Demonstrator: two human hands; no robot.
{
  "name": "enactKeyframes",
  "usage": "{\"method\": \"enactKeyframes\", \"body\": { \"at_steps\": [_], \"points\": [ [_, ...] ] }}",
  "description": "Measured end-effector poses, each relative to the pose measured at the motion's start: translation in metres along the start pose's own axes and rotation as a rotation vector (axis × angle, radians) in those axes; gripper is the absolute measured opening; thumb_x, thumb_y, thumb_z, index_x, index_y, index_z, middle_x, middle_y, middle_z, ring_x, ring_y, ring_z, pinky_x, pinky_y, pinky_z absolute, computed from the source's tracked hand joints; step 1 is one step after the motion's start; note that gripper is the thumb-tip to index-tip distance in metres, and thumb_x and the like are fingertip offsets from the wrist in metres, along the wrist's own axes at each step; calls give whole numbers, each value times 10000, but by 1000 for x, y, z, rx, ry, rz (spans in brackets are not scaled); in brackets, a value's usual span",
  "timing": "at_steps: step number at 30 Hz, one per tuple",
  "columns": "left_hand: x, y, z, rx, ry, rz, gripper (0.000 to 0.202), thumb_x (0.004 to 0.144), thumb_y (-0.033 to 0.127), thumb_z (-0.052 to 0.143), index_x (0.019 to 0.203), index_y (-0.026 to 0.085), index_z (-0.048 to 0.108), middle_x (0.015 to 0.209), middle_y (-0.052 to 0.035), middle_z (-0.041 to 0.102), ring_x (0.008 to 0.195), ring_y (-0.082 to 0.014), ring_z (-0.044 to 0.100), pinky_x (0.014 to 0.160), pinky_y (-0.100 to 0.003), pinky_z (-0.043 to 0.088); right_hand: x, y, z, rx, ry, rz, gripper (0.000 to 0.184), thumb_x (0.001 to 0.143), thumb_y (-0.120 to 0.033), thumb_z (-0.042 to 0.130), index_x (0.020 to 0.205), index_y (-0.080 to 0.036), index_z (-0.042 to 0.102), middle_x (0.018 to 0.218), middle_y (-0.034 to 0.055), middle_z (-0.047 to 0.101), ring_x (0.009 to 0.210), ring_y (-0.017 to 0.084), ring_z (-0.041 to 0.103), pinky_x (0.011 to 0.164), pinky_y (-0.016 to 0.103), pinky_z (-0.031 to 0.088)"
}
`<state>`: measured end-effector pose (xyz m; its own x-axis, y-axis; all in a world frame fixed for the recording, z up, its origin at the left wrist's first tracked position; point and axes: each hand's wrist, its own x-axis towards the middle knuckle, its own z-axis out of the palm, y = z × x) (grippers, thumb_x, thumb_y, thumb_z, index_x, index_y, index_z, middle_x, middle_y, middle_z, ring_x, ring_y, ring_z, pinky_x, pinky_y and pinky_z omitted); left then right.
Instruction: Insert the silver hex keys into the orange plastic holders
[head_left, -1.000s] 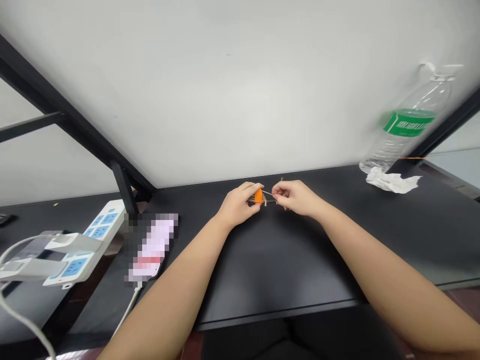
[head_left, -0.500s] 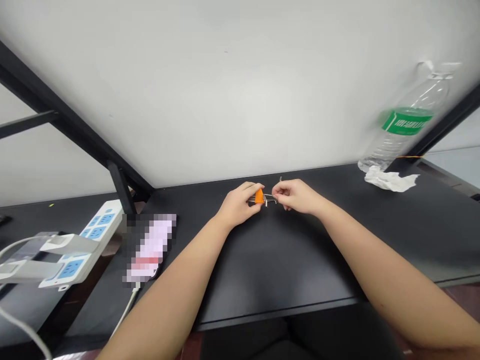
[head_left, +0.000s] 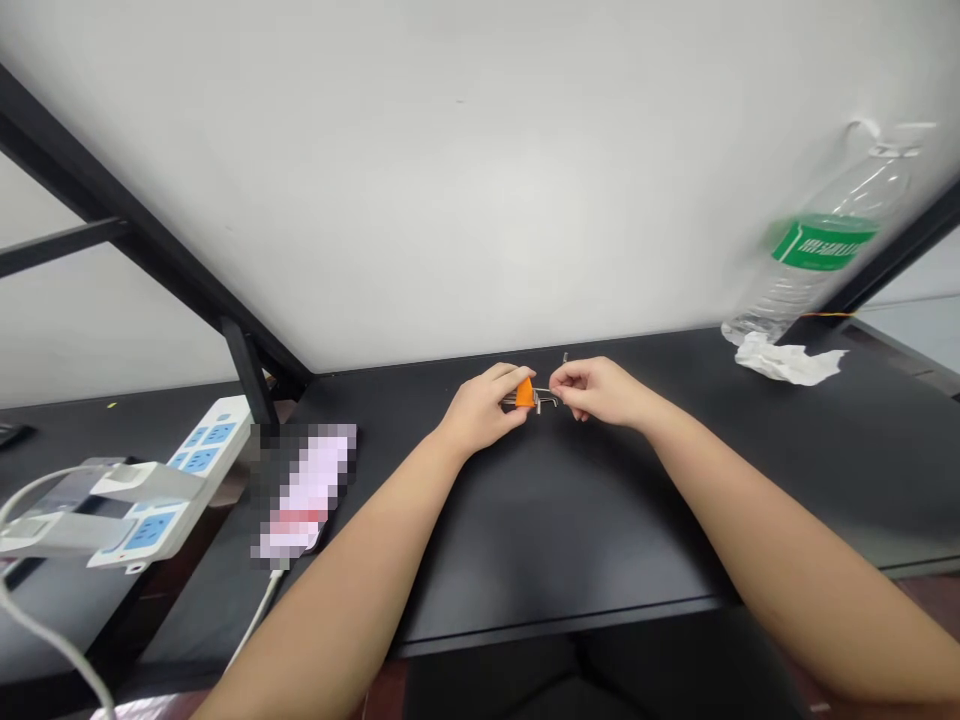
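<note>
Near the middle of the black table, my left hand (head_left: 484, 408) grips an orange hex key holder (head_left: 525, 393) between thumb and fingers. Several bent metal hex keys (head_left: 546, 402) stick out of its right side, and thin shafts show on its left, partly behind my fingers. My right hand (head_left: 596, 388) is closed in a pinch on the end of one hex key just right of the holder. A short metal tip (head_left: 565, 357) shows above my right fingers; whether they hold it I cannot tell.
On the left are a white power strip (head_left: 202, 460) with plugged-in chargers and a blurred-out phone (head_left: 311, 490) on a white cable. A clear bottle (head_left: 825, 240) leans on the wall at right, beside crumpled tissue (head_left: 791, 360). A black frame (head_left: 165, 260) rises at left.
The whole view has shifted slightly, so things sit a little further right. Both hands keep nearly the same hold on the holder and hex key.
</note>
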<state>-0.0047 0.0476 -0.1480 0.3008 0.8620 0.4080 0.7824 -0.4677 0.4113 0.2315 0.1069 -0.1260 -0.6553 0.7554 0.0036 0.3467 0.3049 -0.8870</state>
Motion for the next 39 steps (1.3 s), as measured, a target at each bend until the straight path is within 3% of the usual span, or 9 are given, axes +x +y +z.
{"method": "enactKeyframes", "body": {
  "at_steps": [22,28,32,35,39],
  "points": [
    [0,-2,0,13,17,3,464,867,264,649,1329,293,621,1304,-22,649,1080,-162,671,825,-233,573,0,-1,-1,41,13,7,130,853,-284,605,892,-176,664,686,-1,614,574,111,591,546,223,522],
    [1,3,0,118,-5,46,469,851,250,651,1317,295,627,1307,-26,652,982,-162,684,805,-261,560,4,0,-2,272,5,125,194,850,-337,685,861,-144,686,583,6,601,505,102,550,512,219,489],
    [1,8,4,69,-29,66,469,840,231,657,1303,299,627,1281,-11,655,1006,-154,678,845,-254,559,8,0,10,359,33,147,245,824,-367,739,868,-148,639,604,13,619,507,116,570,489,229,494],
    [0,7,5,29,-27,58,481,832,225,663,1306,296,628,1257,-14,658,1020,-155,676,884,-260,561,10,-3,23,229,116,115,235,873,-380,686,905,-179,569,620,2,628,507,137,597,478,235,473],
    [0,6,4,17,-21,18,508,829,230,671,1331,294,623,1246,-16,660,1021,-164,679,892,-271,563,10,-7,34,-198,223,-74,151,970,-338,550,918,-197,534,705,-4,645,580,123,584,589,239,432]
  ]
}}
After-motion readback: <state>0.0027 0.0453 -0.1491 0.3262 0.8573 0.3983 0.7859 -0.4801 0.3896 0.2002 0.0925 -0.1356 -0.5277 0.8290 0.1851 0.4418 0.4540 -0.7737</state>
